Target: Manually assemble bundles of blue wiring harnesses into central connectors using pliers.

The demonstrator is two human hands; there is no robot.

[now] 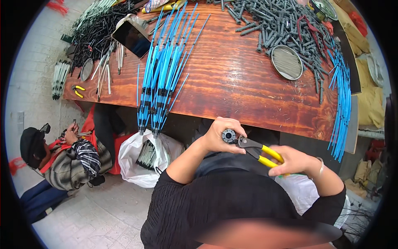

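Observation:
In front of my body, at the near edge of the table, my left hand [216,136] is closed round a dark round tubular piece [228,135]. Its ribbed end with a hole points up toward me. My right hand [293,159] grips a pair of pliers [265,159] by their yellow handles. The dark jaws of the pliers reach the side of the tubular piece, beside my left thumb. Whatever lies between the jaws is too small to make out.
On the wooden table [215,83] lie blue rods [166,62], a heap of grey tubular parts [273,25], a dish of thin pins [287,62] and a phone [132,39]. Another person [70,153] sits at the left. A white sack [128,162] stands below the table.

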